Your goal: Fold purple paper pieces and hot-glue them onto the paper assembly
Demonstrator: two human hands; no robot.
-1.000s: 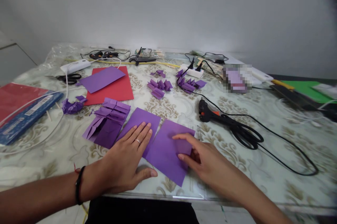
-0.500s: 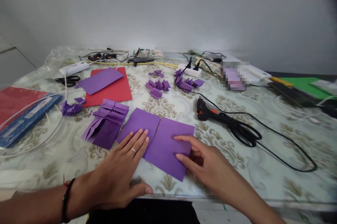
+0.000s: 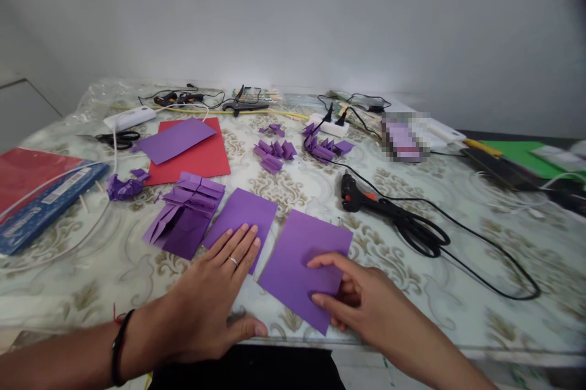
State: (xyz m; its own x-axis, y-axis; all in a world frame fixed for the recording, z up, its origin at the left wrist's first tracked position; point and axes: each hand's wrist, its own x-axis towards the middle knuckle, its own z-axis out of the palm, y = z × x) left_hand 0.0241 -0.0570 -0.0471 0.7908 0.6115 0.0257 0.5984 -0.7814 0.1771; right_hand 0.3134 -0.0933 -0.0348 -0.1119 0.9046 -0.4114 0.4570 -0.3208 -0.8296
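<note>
Fingers: left hand [image 3: 207,295] flat on purple sheet [image 3: 249,210]; right hand [image 3: 366,292] grips second sheet [image 3: 304,246]. Likely positioning step; next needs steady guiding.

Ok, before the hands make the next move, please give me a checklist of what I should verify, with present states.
1. Left hand flat on the left purple sheet: ok.
2. Right hand touching the right purple sheet: ok; how firmly, cannot tell.
3. Two sheets apart: ok, tabletop shows between them.
4. Glue gun clear of the right sheet: ok.
5. Glue gun hot or cold: cannot tell.
6. Scissors close to either hand: not ok, they lie farther back, left.
</note>
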